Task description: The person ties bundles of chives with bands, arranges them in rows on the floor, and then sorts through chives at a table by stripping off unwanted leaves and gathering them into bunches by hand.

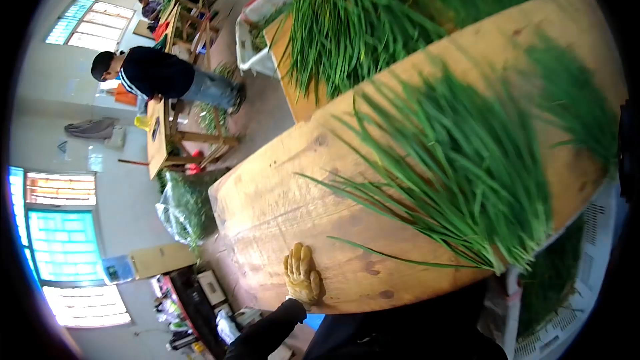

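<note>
My left hand (302, 273) wears a yellow work glove and lies flat on the wooden tabletop (280, 193) near its front edge, fingers stretched out and holding nothing. To its right, a spread pile of long green chives (460, 167) lies on the same board, its stem ends at the near edge. One loose chive leaf (400, 258) reaches from the pile toward the hand without touching it. A second bunch of chives (570, 93) lies farther right, blurred. My right hand is out of view.
More chives (353, 27) cover another board beyond the table. A white crate (593, 240) holding greens stands at the right, by the near edge. A co-worker (160, 73) stands bent at another table (157, 133). A plastic bag of greens (183, 210) lies on the floor.
</note>
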Tool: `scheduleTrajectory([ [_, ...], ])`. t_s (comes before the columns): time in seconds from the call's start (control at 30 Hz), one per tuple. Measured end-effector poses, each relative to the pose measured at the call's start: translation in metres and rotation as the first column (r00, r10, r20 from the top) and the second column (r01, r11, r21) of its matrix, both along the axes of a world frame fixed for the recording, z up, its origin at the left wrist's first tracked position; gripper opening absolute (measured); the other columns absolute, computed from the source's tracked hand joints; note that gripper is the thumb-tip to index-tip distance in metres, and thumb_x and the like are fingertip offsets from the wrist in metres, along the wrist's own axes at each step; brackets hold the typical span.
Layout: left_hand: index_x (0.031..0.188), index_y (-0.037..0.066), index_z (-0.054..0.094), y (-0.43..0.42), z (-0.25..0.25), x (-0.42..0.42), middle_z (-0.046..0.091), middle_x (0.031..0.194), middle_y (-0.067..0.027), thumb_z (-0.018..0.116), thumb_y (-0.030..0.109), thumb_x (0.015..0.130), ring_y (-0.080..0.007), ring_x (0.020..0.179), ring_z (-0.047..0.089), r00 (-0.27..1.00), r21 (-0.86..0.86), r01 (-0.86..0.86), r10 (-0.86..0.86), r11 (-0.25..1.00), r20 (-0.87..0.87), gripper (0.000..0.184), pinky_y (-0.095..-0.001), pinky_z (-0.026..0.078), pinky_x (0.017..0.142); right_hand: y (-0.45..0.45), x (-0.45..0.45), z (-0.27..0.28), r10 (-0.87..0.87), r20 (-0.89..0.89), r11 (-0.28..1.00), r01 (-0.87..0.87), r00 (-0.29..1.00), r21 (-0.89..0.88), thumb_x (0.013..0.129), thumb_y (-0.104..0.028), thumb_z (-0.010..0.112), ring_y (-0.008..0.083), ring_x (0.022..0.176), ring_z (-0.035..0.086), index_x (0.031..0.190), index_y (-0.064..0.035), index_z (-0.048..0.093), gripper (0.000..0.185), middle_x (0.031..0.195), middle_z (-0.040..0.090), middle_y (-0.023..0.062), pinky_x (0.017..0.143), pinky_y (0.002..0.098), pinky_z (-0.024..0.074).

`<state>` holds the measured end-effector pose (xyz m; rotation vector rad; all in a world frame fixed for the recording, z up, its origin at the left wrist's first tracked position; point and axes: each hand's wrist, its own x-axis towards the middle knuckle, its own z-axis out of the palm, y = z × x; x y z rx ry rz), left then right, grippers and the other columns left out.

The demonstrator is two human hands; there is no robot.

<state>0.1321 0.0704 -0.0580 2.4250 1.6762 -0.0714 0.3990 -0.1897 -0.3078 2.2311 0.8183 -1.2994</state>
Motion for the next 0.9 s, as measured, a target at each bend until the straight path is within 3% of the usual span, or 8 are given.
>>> scheduleTrajectory([
  [0.4,0.127,-0.002,0.025,0.005,0.005,0.003,0.024,0.130,-0.0250,0.042,0.022,0.074,-0.0409,0.119,0.025,0.987,-0.088,0.017,-0.003,0.996,0.160,0.060,-0.0509,0.015,0.098,-0.069,0.062,-0.007,0.026,0.158,0.995,-0.010,0.987,-0.102,0.080,-0.038,0.043,0.0264,0.097,0.052,0.102,-0.0078,0.053,0.038,0.109,0.054,0.0130,0.083,0.0388,0.0415],
  [0.73,0.127,-0.002,0.026,-0.003,-0.009,-0.012,0.025,0.130,-0.0252,0.042,0.022,0.074,-0.0413,0.118,0.025,0.987,-0.009,0.033,-0.031,0.999,0.158,0.060,-0.0506,0.016,0.098,-0.086,0.134,0.030,0.091,0.228,0.992,-0.068,0.969,-0.110,0.079,-0.036,0.046,0.0267,0.097,0.052,0.103,-0.0083,0.052,0.037,0.108,0.053,0.0133,0.082,0.0386,0.0419],
  [0.9,0.127,-0.003,0.028,-0.002,-0.006,-0.014,0.025,0.130,-0.0258,0.040,0.024,0.075,-0.0409,0.119,0.026,0.992,-0.006,0.056,-0.055,0.998,0.110,0.059,-0.0490,0.018,0.098,-0.048,0.142,0.015,0.111,0.238,0.993,-0.101,0.965,-0.054,0.078,-0.035,0.047,0.0268,0.096,0.053,0.104,-0.0086,0.052,0.037,0.108,0.053,0.0135,0.081,0.0385,0.0422],
])
